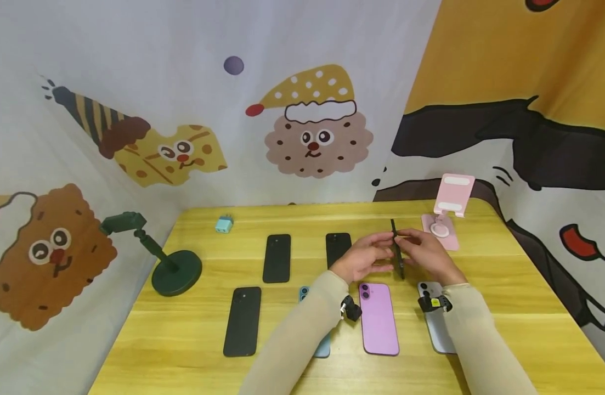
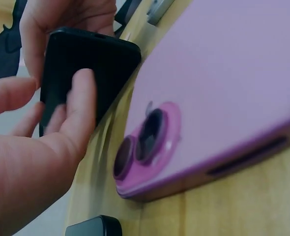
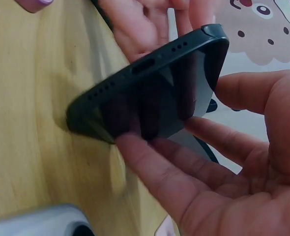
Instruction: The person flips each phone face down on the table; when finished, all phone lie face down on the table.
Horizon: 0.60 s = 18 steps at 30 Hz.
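Observation:
A black phone (image 1: pixel 399 252) stands tilted on its long edge between the two hands, its dark back toward the left hand and its glossy screen toward the right. My right hand (image 1: pixel 427 253) grips it, thumb near one edge and fingertips on the screen. On the other side, my left hand (image 1: pixel 365 257) has its fingers spread and fairly straight by the phone's back, the tips at or very near it. Whether the phone's lower edge meets the table cannot be told. Closest below the hands are a pink phone (image 1: pixel 379 319) and a white phone (image 1: pixel 436 323), partly under the right forearm.
Other phones lie on the wooden table (image 1: pixel 184 340): black ones (image 1: pixel 277 258) (image 1: pixel 242 322) (image 1: pixel 338 248) and a blue one (image 1: pixel 323 346) under the left sleeve. A pink stand (image 1: pixel 452 195), a dark green stand (image 1: pixel 176 273) and a light blue charger (image 1: pixel 224 224) stand around them.

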Motion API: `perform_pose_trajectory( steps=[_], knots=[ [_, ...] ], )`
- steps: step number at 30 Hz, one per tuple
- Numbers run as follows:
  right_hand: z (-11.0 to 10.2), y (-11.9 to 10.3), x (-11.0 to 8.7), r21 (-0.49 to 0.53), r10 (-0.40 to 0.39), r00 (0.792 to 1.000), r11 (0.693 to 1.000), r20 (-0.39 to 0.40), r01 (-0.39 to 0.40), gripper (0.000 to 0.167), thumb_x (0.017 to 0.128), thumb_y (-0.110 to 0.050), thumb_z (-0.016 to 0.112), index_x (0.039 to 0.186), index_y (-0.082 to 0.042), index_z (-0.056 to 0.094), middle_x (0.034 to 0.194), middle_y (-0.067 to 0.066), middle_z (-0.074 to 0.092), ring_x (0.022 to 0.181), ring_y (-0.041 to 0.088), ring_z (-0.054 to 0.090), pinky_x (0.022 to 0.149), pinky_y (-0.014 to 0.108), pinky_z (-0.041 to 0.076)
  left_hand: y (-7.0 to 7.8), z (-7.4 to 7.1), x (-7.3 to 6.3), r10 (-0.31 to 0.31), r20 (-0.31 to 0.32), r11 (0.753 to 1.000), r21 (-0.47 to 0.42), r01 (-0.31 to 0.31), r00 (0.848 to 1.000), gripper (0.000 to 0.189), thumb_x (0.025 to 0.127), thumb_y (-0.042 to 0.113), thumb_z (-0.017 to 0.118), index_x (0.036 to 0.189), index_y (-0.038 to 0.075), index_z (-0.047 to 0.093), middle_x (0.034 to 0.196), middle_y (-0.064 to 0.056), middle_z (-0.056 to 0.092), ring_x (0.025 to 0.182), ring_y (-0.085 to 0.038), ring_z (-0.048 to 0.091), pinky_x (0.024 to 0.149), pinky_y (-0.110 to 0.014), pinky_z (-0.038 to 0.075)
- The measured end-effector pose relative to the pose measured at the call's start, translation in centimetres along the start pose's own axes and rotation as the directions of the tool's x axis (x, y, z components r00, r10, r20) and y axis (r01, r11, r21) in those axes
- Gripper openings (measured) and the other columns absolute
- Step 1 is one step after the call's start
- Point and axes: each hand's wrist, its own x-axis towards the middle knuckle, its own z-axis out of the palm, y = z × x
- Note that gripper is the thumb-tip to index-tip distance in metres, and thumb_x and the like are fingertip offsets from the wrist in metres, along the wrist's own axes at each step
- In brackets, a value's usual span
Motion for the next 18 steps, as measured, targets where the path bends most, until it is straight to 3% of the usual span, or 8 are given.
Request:
perform_pose_trajectory(
  steps=[6,12,14,18],
  knots=[
    [-0.5,-0.2,-0.4,0.029,-0.002,1.000,1.000,0.011,0.001,0.063,0.109,-0.035,0.060,0.155,0.006,0.046,0.141,0.039,0.059,0.109,0.035,0.075,0.081,0.040,0.066,-0.6,-0.1,-0.2,-0.034,0.050,0.996,0.083,0.029,0.998,0.063,0.104,-0.003,0.060,0.154,0.036,0.055,0.167,-0.011,0.040,0.136,-0.031,0.059,0.115,-0.056,0.049],
    [-1.1,-0.8,-0.5,-0.027,0.022,1.000,0.999,-0.007,-0.022,0.059,0.108,-0.023,0.059,0.153,0.012,0.041,0.140,0.040,0.058,0.103,0.032,0.076,0.077,0.037,0.066,-0.9,-0.1,-0.5,-0.034,0.094,0.987,0.158,0.019,0.995,0.058,0.105,0.005,0.063,0.153,0.035,0.056,0.168,-0.009,0.038,0.145,-0.027,0.052,0.119,-0.053,0.045],
    [-1.3,-0.7,-0.6,-0.036,0.038,0.999,0.999,-0.032,-0.039,0.058,0.108,-0.018,0.057,0.154,0.012,0.040,0.140,0.040,0.057,0.099,0.029,0.075,0.075,0.035,0.066,-0.9,0.0,-0.6,-0.030,0.084,0.985,0.173,0.016,0.996,0.055,0.105,0.007,0.064,0.154,0.032,0.056,0.168,-0.008,0.039,0.146,-0.027,0.052,0.118,-0.052,0.046],
    [-1.4,-0.2,-0.6,-0.009,0.057,0.996,0.998,-0.067,-0.057,0.056,0.107,-0.012,0.055,0.155,0.012,0.038,0.139,0.040,0.057,0.092,0.021,0.074,0.072,0.034,0.065,-0.9,-0.2,-0.6,-0.010,0.006,0.990,0.139,0.009,1.000,0.061,0.104,0.007,0.066,0.159,0.029,0.050,0.167,-0.006,0.040,0.144,-0.029,0.053,0.113,-0.054,0.051]
  ],
)
